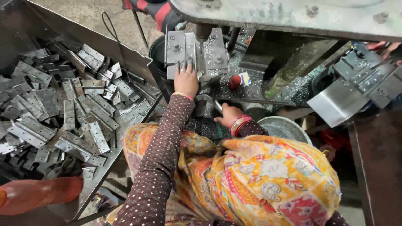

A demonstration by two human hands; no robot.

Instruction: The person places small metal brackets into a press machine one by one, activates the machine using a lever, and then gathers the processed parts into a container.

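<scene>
My left hand (186,80) reaches forward and presses its fingers down on a flat grey metal plate (181,66), which lies on the fixture (213,54) of a drill press, just left of the drill spindle (202,32). My right hand (229,116), with red bangles at the wrist, is closed around a grey metal lever (216,105) lower down on the machine. Both arms are in brown dotted sleeves, and yellow patterned cloth (259,175) covers my lap.
A sloped metal tray (125,54) at the left holds several grey hinge plates (75,109). An orange bottle (37,194) lies at the lower left. A steel bowl (289,127), a red knob (235,81) and metal shavings are near the machine. More plates (364,77) are stacked at the right, by another person's hand (389,48).
</scene>
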